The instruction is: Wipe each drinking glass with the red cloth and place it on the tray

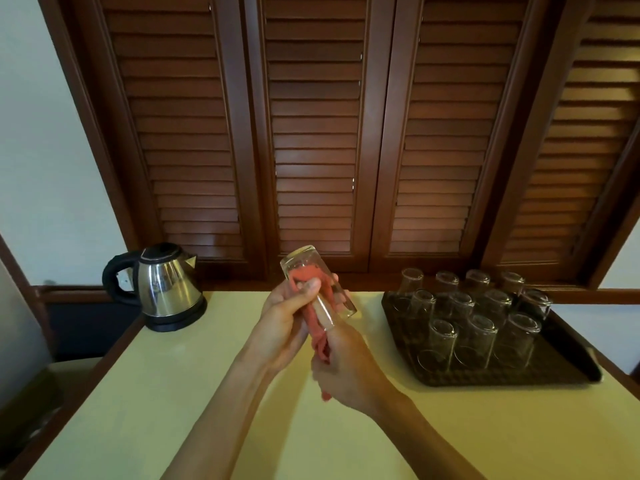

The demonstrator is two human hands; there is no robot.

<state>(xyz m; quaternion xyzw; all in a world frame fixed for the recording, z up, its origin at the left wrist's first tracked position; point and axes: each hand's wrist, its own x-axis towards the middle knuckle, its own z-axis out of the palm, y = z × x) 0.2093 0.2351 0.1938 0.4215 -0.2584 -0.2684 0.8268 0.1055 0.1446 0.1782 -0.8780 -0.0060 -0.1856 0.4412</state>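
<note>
Above the pale surface (173, 393), left hand (282, 323) grips a clear drinking glass (317, 284), tilted, base up and away. Red cloth (306, 274) is stuffed inside the glass, its tail trailing out the mouth into the right hand (346, 368), which is curled round it. Dark tray (502, 375) at right holds upturned glasses (478, 341). Steel kettle (166, 289) sits at left.

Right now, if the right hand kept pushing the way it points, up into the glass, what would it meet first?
The red cloth bunched inside the drinking glass, and behind it the closed base of the glass. The right hand feeds the cloth in through the mouth while the left hand grips the glass. Depth inside is unclear.
</note>
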